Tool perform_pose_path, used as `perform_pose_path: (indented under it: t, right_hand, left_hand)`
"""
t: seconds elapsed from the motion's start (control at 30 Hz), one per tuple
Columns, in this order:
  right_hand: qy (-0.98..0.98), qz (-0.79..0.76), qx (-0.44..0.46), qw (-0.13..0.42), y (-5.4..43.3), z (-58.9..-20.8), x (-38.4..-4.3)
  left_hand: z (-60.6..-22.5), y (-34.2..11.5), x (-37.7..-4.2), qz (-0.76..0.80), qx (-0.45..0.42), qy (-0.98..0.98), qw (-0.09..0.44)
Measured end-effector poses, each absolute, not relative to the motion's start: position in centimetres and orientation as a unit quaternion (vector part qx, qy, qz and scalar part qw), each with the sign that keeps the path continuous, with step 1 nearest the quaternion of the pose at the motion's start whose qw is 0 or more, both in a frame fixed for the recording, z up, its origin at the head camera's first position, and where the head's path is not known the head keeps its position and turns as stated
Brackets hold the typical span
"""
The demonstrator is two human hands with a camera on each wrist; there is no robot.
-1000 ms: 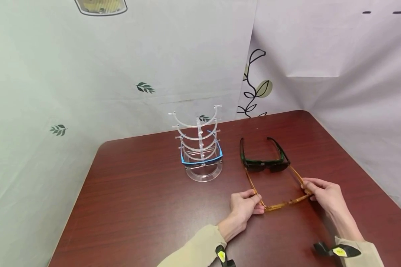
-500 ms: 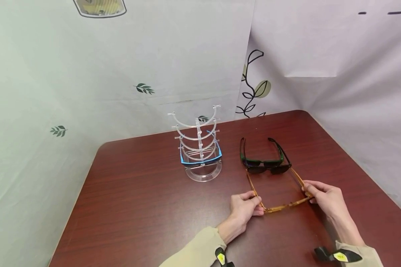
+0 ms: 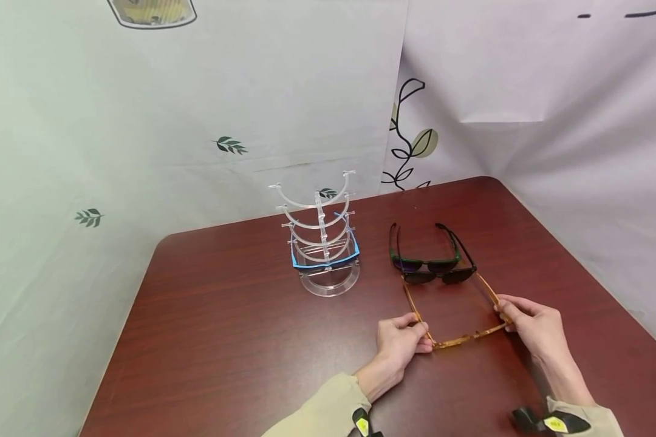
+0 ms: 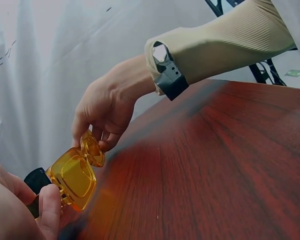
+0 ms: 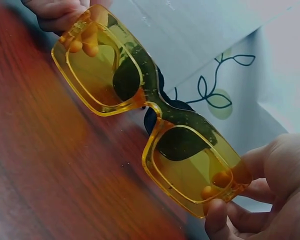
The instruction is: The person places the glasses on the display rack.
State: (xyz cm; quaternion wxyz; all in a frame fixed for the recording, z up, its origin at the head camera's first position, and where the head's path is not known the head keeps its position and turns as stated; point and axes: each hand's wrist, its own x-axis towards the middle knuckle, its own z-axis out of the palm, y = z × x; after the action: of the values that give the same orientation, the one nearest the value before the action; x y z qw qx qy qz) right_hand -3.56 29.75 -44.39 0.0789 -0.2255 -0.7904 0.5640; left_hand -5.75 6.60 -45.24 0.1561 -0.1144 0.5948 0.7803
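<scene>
Yellow see-through sunglasses are held by both hands, lenses toward me and temples pointing away. My left hand pinches the left hinge corner, and my right hand grips the right one. In the right wrist view the yellow lenses face the camera, with fingertips showing through them. Just beyond, black sunglasses lie between the ends of the yellow temples. Behind those sit green-rimmed sunglasses, partly overlapped by the black pair.
A clear tiered eyewear stand stands left of the hands. Blue-framed glasses rest on its lowest tier, while its upper tiers are bare. The dark red table ends at light patterned curtains.
A slight gap has opened between the black and green sunglasses, as the black pair shifted slightly right and nearer. Both hands keep their hold on the yellow pair; the head view has turned a little.
</scene>
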Motion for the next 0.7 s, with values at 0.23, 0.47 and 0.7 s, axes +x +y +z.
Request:
perform_pose_path:
  t: [0.23, 0.47, 0.7]
  right_hand:
    - [-0.769, 0.591, -0.222, 0.100, 29.50, -44.34, -3.49]
    - [-0.776, 0.582, -0.219, 0.101, 29.39, -44.25, -3.24]
    - [-0.773, 0.587, -0.217, 0.103, 29.36, -44.26, -3.04]
  left_hand:
    - [-45.27, 6.54, -5.69, 0.783, -0.108, 0.595, 0.148]
    - [-45.26, 6.34, -5.55, 0.783, -0.098, 0.596, 0.151]
    - [-45.15, 6.34, -5.47, 0.785, -0.097, 0.594, 0.147]
